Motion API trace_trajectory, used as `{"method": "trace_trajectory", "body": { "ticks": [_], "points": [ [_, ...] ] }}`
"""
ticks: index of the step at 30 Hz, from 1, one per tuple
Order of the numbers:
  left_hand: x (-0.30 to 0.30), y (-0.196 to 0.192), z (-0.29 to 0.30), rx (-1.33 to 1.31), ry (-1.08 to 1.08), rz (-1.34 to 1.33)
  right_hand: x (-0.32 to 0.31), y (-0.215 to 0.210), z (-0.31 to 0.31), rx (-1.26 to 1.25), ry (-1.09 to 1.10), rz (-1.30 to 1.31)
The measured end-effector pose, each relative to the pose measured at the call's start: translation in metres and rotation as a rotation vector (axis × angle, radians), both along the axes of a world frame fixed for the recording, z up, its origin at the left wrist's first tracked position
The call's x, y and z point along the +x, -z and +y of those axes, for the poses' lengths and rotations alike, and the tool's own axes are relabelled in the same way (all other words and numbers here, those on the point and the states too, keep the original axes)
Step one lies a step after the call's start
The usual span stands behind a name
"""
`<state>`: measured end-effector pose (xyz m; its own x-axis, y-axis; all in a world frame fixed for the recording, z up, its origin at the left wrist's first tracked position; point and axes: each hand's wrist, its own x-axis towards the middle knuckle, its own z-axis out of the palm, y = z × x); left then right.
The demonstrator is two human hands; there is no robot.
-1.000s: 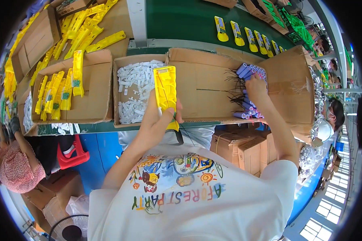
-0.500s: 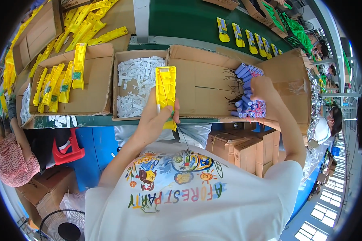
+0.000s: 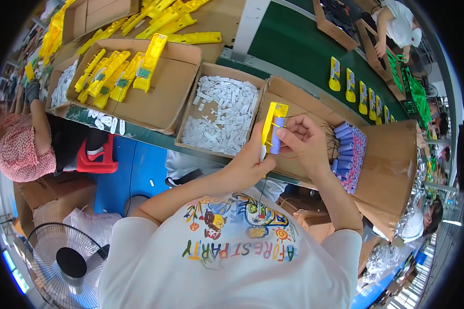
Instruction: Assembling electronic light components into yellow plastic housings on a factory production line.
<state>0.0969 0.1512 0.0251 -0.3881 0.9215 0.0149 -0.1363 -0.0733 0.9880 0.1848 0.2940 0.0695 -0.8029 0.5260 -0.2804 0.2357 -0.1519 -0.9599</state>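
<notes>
Pressing blue cell (image 3: pixel 277 135) into yellow housing (image 3: pixel 271 123), right hand (image 3: pixel 304 141) returned from box, left hand (image 3: pixel 250 162) grip holding housing

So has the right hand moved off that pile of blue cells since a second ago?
Yes. The right hand has left the blue cells in the cardboard box and come left to the yellow housing, now pinching a blue cell.

Small parts (image 3: pixel 219 116) in box (image 3: pixel 191 110)

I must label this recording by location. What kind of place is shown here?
Most likely a factory assembly line. A green conveyor belt carries yellow plastic parts in a row, cardboard boxes hold sorted small parts, and other workers sit alongside.
</notes>
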Motion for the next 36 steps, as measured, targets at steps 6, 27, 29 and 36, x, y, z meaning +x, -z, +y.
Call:
{"method": "trace_trajectory", "body": {
  "ticks": [6, 27, 29, 36],
  "points": [
    [-0.034, -0.012, -0.022, -0.088, -0.1, -0.09, -0.054, 0.011, -0.02, 0.106, -0.133, 0.094],
    [-0.073, -0.003, -0.096, 0.309, -0.364, -0.84, -0.122, 0.041, -0.008, 0.631, -0.632, 0.193],
    [-0.069, -0.004, -0.091, 0.224, -0.32, -0.811, -0.118, 0.032, -0.009, 0.594, -0.579, 0.203],
    [-0.065, -0.003, -0.082, 0.179, -0.195, -0.784, -0.11, 0.032, -0.006, 0.665, -0.396, 0.327]
  ]
}}
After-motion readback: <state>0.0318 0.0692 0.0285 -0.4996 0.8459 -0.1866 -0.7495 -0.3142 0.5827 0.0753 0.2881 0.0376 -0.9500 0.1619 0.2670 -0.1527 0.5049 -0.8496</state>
